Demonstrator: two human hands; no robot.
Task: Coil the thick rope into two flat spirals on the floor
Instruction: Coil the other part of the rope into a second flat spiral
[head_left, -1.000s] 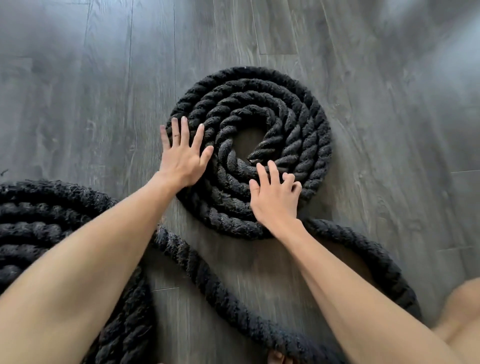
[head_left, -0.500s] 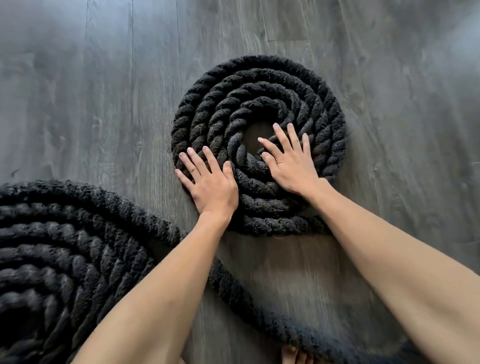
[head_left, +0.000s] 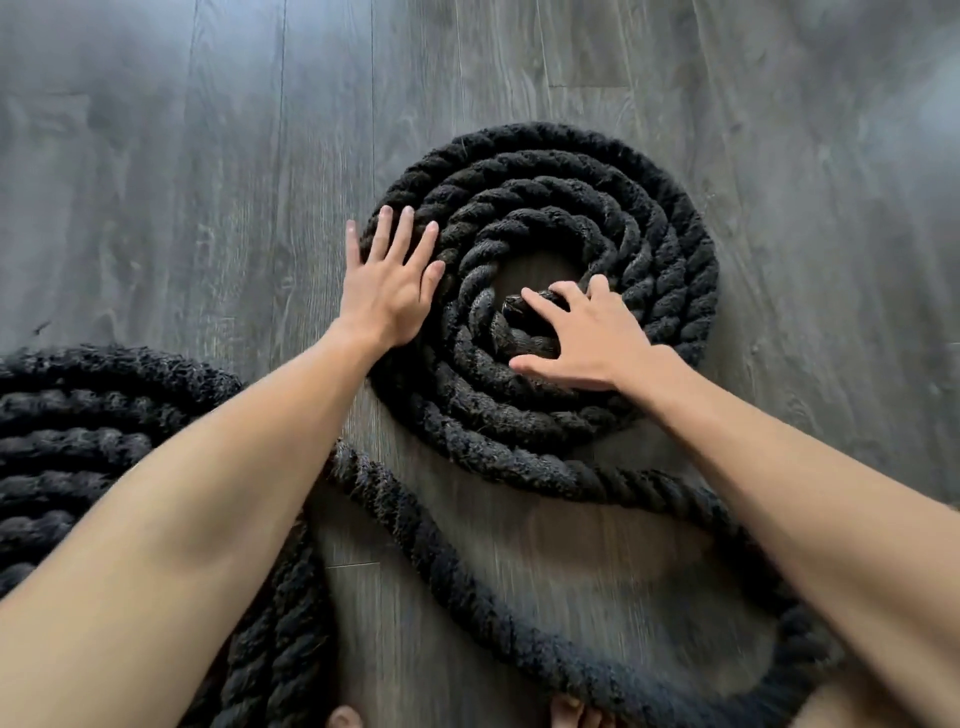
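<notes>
Thick black rope (head_left: 524, 457) lies on grey plank floor (head_left: 156, 182); landmark = the round spiral (head_left: 649, 208) at centre, flat, several turns w/ a bare gap of floor in its middle. Rope's inner end (head_left: 514, 306) sits at that gap, pointing left. Left hand (head_left: 389, 291) lies flat, fingers spread, on spiral's left rim, holding nothing. Right hand (head_left: 587, 338) is on the inner turns, fingers curled over the inner end; how firm the grip is, can't tell. From the spiral's near edge the rope runs right, loops round under the right forearm, then slants up-left to a second coil (head_left: 67, 441) left of and nearer than the spiral, cut by frame edge. Bare floor lies beyond, left & right of the spiral.
</notes>
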